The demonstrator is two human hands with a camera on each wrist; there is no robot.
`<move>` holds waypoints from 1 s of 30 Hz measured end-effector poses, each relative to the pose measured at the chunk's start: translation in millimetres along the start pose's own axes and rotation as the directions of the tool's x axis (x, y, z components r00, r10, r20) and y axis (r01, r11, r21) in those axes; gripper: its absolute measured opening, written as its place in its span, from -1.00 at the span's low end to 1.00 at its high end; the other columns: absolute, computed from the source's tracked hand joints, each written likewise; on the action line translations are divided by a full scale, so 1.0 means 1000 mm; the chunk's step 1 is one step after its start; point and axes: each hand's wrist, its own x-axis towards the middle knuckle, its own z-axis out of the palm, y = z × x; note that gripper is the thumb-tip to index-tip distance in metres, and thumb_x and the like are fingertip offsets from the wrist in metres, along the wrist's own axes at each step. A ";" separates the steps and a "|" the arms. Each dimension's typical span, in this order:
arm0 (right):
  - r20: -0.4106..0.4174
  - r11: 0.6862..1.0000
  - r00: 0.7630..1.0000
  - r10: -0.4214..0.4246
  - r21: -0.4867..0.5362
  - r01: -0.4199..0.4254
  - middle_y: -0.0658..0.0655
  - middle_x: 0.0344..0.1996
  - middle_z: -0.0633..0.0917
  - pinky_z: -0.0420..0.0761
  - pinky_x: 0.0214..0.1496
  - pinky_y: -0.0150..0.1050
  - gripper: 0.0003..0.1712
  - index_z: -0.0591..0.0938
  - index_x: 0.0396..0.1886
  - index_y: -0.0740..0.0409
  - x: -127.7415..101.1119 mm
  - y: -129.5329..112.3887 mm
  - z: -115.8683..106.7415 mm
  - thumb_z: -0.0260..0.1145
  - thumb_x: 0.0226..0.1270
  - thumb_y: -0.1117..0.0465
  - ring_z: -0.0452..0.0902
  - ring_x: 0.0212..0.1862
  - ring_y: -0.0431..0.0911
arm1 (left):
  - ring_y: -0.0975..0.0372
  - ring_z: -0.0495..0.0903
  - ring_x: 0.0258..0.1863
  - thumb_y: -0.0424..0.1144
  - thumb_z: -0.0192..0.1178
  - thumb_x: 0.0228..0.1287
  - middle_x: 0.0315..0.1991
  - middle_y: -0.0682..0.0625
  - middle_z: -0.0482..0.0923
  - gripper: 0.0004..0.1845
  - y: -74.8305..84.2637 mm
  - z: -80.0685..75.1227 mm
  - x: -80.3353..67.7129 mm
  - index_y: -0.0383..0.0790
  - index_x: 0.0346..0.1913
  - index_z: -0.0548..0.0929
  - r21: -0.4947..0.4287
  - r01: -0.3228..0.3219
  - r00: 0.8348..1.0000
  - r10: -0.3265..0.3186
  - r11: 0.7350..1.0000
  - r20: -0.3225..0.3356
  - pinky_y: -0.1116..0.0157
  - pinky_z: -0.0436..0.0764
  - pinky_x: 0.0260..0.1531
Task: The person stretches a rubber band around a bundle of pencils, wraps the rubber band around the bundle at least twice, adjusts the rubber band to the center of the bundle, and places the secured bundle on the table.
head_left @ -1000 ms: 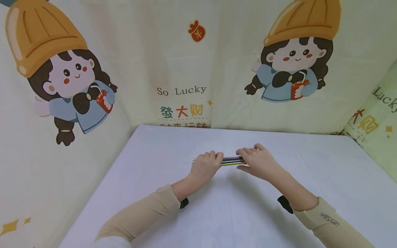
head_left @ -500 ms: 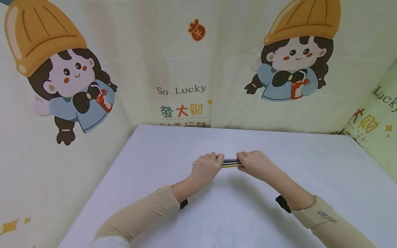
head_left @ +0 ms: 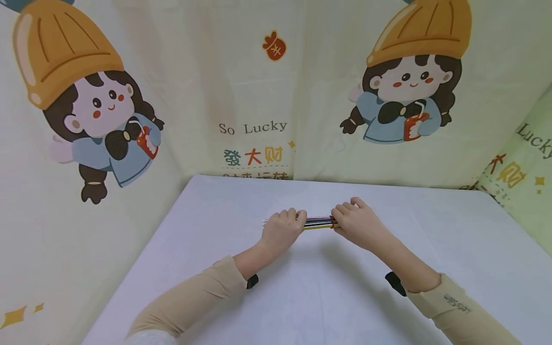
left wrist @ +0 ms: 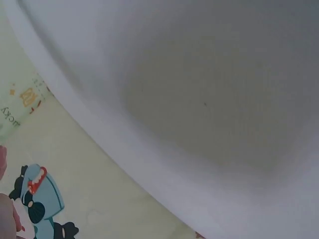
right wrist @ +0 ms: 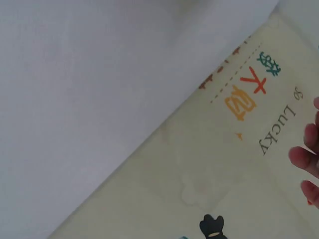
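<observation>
The backdrop cloth (head_left: 258, 86) is showing "So Lucky" (head_left: 252, 127) in dark letters, with three coloured Chinese characters (head_left: 253, 156) under it – green, orange, yellow – and a dashed line with more characters half hidden behind the table edge. The same print is repeating at 3 o'clock on the greenish panel (head_left: 523, 158), and the right wrist view is catching "So Lucky" (right wrist: 281, 124) sideways. There's small writing on the right sleeve cuff (head_left: 458, 303), too tiny to read.

The bundle of pencils (head_left: 318, 222) is sitting just above the middle of the white table (head_left: 302, 297), long axis running left-right, from 9 to 3 o'clock, thin tips poking out past the left hand toward 9. A red band (head_left: 332, 222) is wrapping it near the right hand.

The left hand (head_left: 282, 228) is gripping the bundle with fingers curled over it. The right hand (head_left: 360, 223) is closing round the other end – fingers over the top, thumb underneath. Fingertips (right wrist: 305, 159) are peeking in at the wrist view's edge.
</observation>
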 end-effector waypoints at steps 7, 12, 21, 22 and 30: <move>-0.072 0.995 0.997 -0.024 -0.099 0.016 0.09 -0.64 0.48 0.40 -0.06 -0.08 -0.57 0.43 -0.54 0.25 -0.001 -0.010 0.009 0.49 -0.23 0.11 0.47 -0.51 -0.04 | 0.32 0.39 -0.79 -0.23 0.16 0.17 -0.71 0.05 0.42 -0.84 0.008 -0.001 -0.001 -0.16 -0.46 0.42 0.012 0.019 1.000 -0.019 1.000 0.007 0.47 0.28 -0.82; -0.126 0.994 0.990 -0.055 -0.097 0.043 0.06 -0.66 0.48 0.41 -0.10 -0.08 -0.53 0.41 -0.56 0.23 0.004 -0.017 0.009 0.51 -0.25 0.08 0.46 -0.56 -0.07 | 0.35 0.33 -0.82 -0.25 0.14 0.18 -0.74 0.08 0.37 -0.84 0.014 -0.004 0.006 -0.13 -0.50 0.41 0.010 0.018 0.999 -0.018 1.000 -0.033 0.50 0.22 -0.83; -0.132 0.995 0.987 0.096 -0.026 -0.100 0.08 -0.47 0.57 0.36 -0.04 0.05 -0.57 0.50 -0.39 0.21 0.002 -0.006 0.003 0.50 -0.30 0.18 0.49 -0.41 -0.04 | 0.31 0.36 -0.80 -0.17 0.22 0.10 -0.73 0.06 0.38 -0.80 0.005 0.000 0.006 -0.13 -0.49 0.42 0.015 0.076 0.997 -0.076 0.997 -0.005 0.46 0.24 -0.82; -0.132 0.995 0.987 0.093 -0.029 -0.098 0.08 -0.49 0.57 0.37 -0.04 0.04 -0.56 0.49 -0.41 0.22 0.001 -0.004 0.003 0.51 -0.31 0.19 0.49 -0.41 -0.03 | 0.32 0.34 -0.81 -0.17 0.23 0.07 -0.73 0.06 0.37 -0.79 0.004 0.001 0.005 -0.14 -0.49 0.41 0.011 0.076 0.997 -0.076 0.997 -0.004 0.46 0.23 -0.82; -0.176 0.999 0.984 -0.009 -0.042 0.002 0.10 -0.60 0.46 0.43 -0.35 -0.22 -0.53 0.37 -0.53 0.26 0.004 -0.011 0.006 0.52 -0.25 0.20 0.40 -0.54 -0.06 | 0.34 0.29 -0.83 -0.19 0.19 0.14 -0.76 0.07 0.36 -0.80 0.008 -0.001 0.007 -0.15 -0.49 0.41 -0.009 0.050 0.999 -0.050 0.999 -0.022 0.49 0.22 -0.84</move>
